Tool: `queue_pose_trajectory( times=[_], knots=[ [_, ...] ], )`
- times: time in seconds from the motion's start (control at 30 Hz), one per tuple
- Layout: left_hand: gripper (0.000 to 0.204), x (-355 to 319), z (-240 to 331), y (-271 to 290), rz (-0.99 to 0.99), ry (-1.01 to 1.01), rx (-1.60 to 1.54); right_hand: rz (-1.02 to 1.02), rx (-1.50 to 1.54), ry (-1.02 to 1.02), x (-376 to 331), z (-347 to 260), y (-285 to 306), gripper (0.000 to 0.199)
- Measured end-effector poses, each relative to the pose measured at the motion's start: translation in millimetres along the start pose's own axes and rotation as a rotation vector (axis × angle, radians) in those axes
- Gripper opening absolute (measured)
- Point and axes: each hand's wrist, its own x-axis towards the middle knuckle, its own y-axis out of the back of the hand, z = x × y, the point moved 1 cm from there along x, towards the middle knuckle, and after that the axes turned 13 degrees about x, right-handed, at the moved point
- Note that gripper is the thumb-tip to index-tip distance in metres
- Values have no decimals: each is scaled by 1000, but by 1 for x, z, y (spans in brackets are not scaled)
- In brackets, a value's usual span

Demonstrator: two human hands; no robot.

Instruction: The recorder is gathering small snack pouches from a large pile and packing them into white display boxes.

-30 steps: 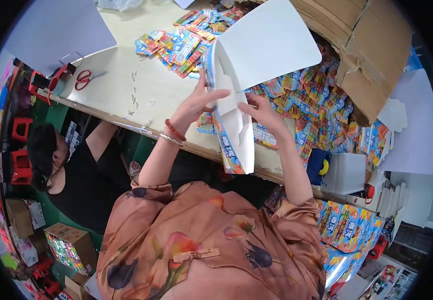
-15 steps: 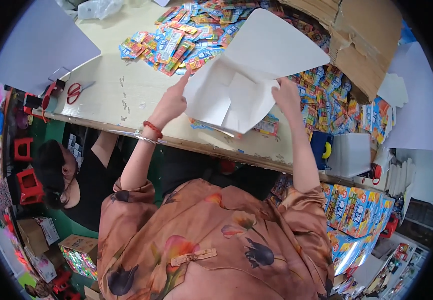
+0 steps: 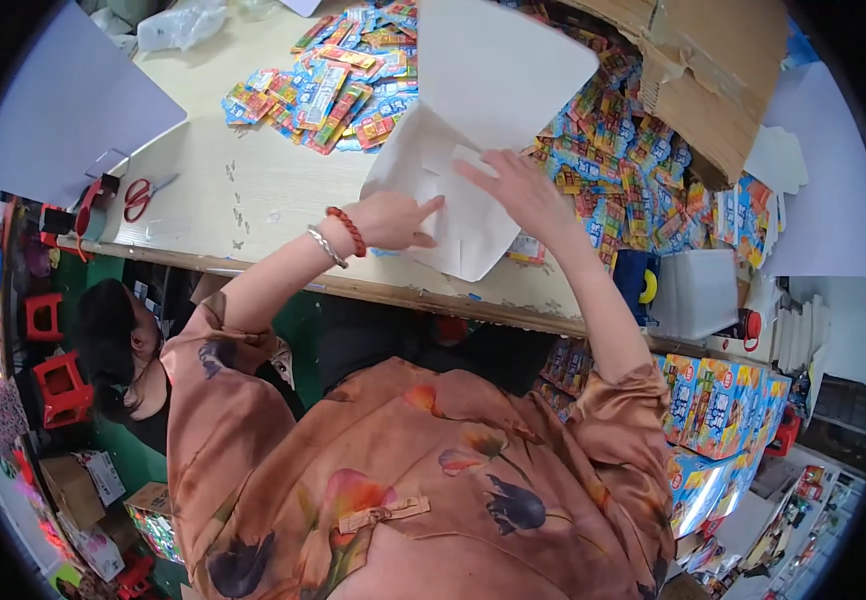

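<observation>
Pale wooden tabletop (image 3: 253, 190) runs from nine o'clock to three o'clock ahead of me, cluttered along its far half. I see a white folded paper sheet (image 3: 473, 130) lying on it at twelve o'clock, its upper flap raised and its lower corner reaching toward the near edge.

Left hand (image 3: 393, 220) rests on the sheet's lower left part, fingers flat and pressing, not gripping. Right hand (image 3: 518, 185) lies on the sheet's middle, fingers spread and pressing, closed around nothing. Both wrists come in from six o'clock.

Risks, as I judge them:
- The raised flap is unsupported; if either palm lifts, I expect it to spring back and the crease to go askew.
- Loose colourful sachets (image 3: 338, 85) lie touching the sheet at eleven o'clock, and a second heap (image 3: 643, 180) presses in at two o'clock. A sachet could slide under the paper and spoil the fold.
- The sheet's lower corner sits near the tabletop's near edge; a push toward six o'clock could carry it off.
- Red-handled scissors (image 3: 143, 195) lie at nine o'clock, well apart, no present hazard.

Containers:
- Brown cardboard carton (image 3: 713, 80) at one o'clock, flaps open; the sachet heap lies against it, its inside not visible.
- White box (image 3: 698, 295) at three o'clock, contents not visible.
- Printed boxes (image 3: 718, 400) stacked below the tabletop at four o'clock, closed.
</observation>
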Motion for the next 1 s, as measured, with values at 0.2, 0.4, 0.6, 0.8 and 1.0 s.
queue_pose_trajectory(
  times=[0.2, 0.4, 0.6, 0.8, 1.0],
  knots=[
    [82, -5, 21, -20, 10, 109, 14, -367, 123, -122, 33, 33, -41, 29],
    [74, 1, 14, -49, 19, -19, 131, -549, 141, -279, 62, 45, -86, 18],
    [63, -6, 21, -23, -98, 84, 86, 30, 483, -131, 25, -14, -10, 21],
    [61, -29, 37, 26, 833, 322, 220, 692, -196, -971, -167, 3, 102, 20],
    [30, -47, -40, -5, 374, 608, -352, 660, 48, -1193, -313, 51, 126, 22]
  ],
)
